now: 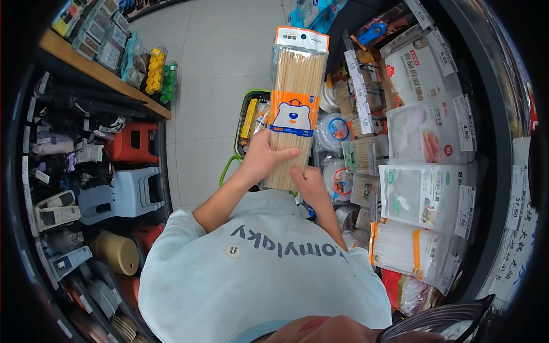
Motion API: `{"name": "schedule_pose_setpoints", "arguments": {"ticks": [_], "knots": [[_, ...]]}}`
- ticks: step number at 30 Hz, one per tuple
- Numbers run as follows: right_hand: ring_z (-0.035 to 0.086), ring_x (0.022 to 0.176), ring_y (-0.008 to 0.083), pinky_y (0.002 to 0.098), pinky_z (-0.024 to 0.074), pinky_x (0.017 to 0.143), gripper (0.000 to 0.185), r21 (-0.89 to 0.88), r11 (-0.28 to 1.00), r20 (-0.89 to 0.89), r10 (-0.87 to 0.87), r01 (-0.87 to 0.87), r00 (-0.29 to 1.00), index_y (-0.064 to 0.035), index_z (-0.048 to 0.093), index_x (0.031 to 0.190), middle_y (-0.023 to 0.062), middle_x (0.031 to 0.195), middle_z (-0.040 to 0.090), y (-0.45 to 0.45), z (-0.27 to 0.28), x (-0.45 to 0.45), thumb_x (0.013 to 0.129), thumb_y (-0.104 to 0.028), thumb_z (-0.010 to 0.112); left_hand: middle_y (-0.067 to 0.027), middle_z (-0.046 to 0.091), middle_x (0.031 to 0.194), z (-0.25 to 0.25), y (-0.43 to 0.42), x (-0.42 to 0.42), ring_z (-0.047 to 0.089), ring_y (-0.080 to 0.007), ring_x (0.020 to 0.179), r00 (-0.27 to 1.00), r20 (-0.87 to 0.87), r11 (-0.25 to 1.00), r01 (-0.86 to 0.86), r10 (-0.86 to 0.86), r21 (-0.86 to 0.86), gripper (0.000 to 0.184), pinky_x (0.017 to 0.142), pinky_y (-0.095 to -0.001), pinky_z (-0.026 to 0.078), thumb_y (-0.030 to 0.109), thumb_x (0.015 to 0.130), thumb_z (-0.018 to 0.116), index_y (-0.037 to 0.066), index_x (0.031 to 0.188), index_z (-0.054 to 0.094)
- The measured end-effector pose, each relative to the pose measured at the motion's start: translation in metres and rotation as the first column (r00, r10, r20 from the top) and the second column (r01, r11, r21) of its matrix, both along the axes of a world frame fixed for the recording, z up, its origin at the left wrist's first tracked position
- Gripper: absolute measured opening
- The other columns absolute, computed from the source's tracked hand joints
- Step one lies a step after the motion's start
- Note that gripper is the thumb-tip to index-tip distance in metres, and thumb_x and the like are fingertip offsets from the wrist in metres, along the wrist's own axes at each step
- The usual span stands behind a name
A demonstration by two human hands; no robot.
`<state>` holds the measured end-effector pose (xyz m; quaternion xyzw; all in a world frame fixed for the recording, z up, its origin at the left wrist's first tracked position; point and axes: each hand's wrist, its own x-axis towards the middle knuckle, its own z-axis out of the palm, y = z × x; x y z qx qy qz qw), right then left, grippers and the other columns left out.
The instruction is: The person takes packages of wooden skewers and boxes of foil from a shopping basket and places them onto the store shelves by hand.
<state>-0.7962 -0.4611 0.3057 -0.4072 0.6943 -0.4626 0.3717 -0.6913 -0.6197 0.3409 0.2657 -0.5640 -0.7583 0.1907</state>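
A clear plastic pack of bamboo skewers (294, 74) is held upright in front of my chest. Its header is white and orange, and an orange and blue band with a white bear face wraps its middle. My left hand (264, 160) grips the pack's lower left side, thumb lying across the front. At the bottom right corner, my right hand (309, 186) pinches the pack with its thumb in front; the other fingers are partly hidden. Behind the pack, a black basket with a green rim (245, 108) stands on the floor, holding a yellow box (249, 118) and other packets.
Close on my right, a rack carries hanging packs of plastic gloves (423, 197), white plastic items (400, 248), round tubs (337, 130) and price tags. Left shelves hold a blue stool (117, 197), a red stool (131, 143) and a tan bin (117, 253). Grey floor tiles (214, 63) run ahead.
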Motion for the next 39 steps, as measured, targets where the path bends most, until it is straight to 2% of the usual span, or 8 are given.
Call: {"name": "schedule_pose_setpoints", "arguments": {"ticks": [10, 12, 16, 19, 21, 24, 36, 39], "knots": [[0.066, 0.078, 0.0181, 0.0316, 0.0518, 0.072, 0.032, -0.103, 0.994, 0.01, -0.039, 0.04, 0.999, 0.0046, 0.065, 0.105, 0.0143, 0.088, 0.069, 0.001, -0.001, 0.013, 0.09, -0.024, 0.068, -0.0099, 0.07, 0.101, -0.003, 0.01, 0.007, 0.068, -0.0149, 0.089, 1.0, -0.011, 1.0, 0.023, -0.023, 0.006, 0.035, 0.081, -0.0314, 0.055, 0.002, 0.078, 0.078, -0.003, 0.109, 0.062], [0.065, 0.08, 0.0147, 0.031, 0.0519, 0.073, 0.03, -0.08, 0.988, 0.15, -0.118, 0.131, 0.982, 0.0046, 0.065, 0.104, 0.0115, 0.089, 0.07, 0.001, 0.002, 0.018, 0.089, -0.021, 0.069, -0.0076, 0.07, 0.1, -0.003, 0.013, 0.009, 0.067, -0.0138, 0.089, 0.999, -0.036, 1.0, 0.022, -0.021, 0.007, 0.031, 0.081, -0.0309, 0.055, 0.005, 0.08, 0.077, -0.001, 0.107, 0.064], [0.064, 0.08, 0.0115, 0.0294, 0.0514, 0.072, 0.028, -0.058, 0.99, 0.22, -0.116, 0.132, 0.969, 0.0052, 0.066, 0.103, 0.0084, 0.089, 0.07, 0.007, 0.005, 0.024, 0.09, -0.019, 0.069, -0.01, 0.071, 0.099, 0.0, 0.015, 0.012, 0.067, -0.0138, 0.088, 0.997, -0.075, 0.999, 0.015, -0.012, 0.043, 0.032, 0.08, -0.0307, 0.055, 0.003, 0.079, 0.078, -0.003, 0.107, 0.063], [0.063, 0.079, 0.01, 0.0274, 0.0507, 0.07, 0.027, -0.033, 0.986, 0.345, -0.141, 0.162, 0.928, 0.0058, 0.066, 0.102, 0.0071, 0.089, 0.07, 0.011, -0.001, 0.026, 0.091, -0.019, 0.068, -0.0098, 0.071, 0.098, -0.008, 0.011, 0.014, 0.067, -0.0137, 0.086, 0.998, -0.048, 0.998, 0.03, -0.032, -0.047, 0.031, 0.079, -0.0305, 0.055, 0.008, 0.081, 0.077, -0.004, 0.107, 0.064], [0.063, 0.078, 0.0091, 0.0262, 0.0503, 0.069, 0.026, -0.095, 0.977, 0.421, -0.134, 0.19, 0.897, 0.0061, 0.066, 0.101, 0.0063, 0.088, 0.07, 0.011, 0.004, 0.028, 0.092, -0.018, 0.067, -0.0094, 0.071, 0.097, -0.005, 0.008, 0.018, 0.067, -0.0135, 0.085, 0.988, -0.058, 0.989, 0.144, -0.146, -0.034, 0.031, 0.077, -0.0303, 0.054, 0.014, 0.085, 0.075, -0.003, 0.108, 0.065], [0.063, 0.077, 0.0091, 0.026, 0.0503, 0.068, 0.027, -0.115, 0.973, 0.444, -0.129, 0.199, 0.887, 0.0059, 0.067, 0.1, 0.0061, 0.087, 0.07, 0.01, 0.01, 0.031, 0.092, -0.019, 0.067, -0.009, 0.071, 0.098, -0.007, 0.004, 0.024, 0.067, -0.0132, 0.085, 0.965, -0.02, 0.965, 0.26, -0.261, -0.046, 0.031, 0.075, -0.0302, 0.054, 0.018, 0.087, 0.072, -0.003, 0.11, 0.066], [0.063, 0.073, 0.0086, 0.0253, 0.0495, 0.064, 0.028, -0.084, 0.995, 0.296, -0.033, 0.061, 0.954, 0.0058, 0.068, 0.094, 0.0051, 0.082, 0.069, 0.011, 0.008, 0.029, 0.092, -0.022, 0.066, -0.0056, 0.071, 0.097, -0.008, 0.003, 0.031, 0.065, -0.0101, 0.086, 0.955, -0.094, 0.956, 0.287, -0.28, 0.066, 0.027, 0.078, -0.0288, 0.053, 0.016, 0.09, 0.07, -0.001, 0.11, 0.067], [0.062, 0.075, 0.0084, 0.0252, 0.0491, 0.065, 0.028, -0.086, 0.988, 0.402, -0.087, 0.132, 0.911, 0.0057, 0.068, 0.094, 0.0049, 0.084, 0.069, 0.009, 0.015, 0.035, 0.093, -0.022, 0.066, -0.0054, 0.071, 0.097, -0.007, 0.001, 0.031, 0.065, -0.0099, 0.086, 0.953, -0.094, 0.951, 0.296, -0.288, 0.09, 0.026, 0.078, -0.0286, 0.053, 0.016, 0.09, 0.07, -0.001, 0.11, 0.067]]}}
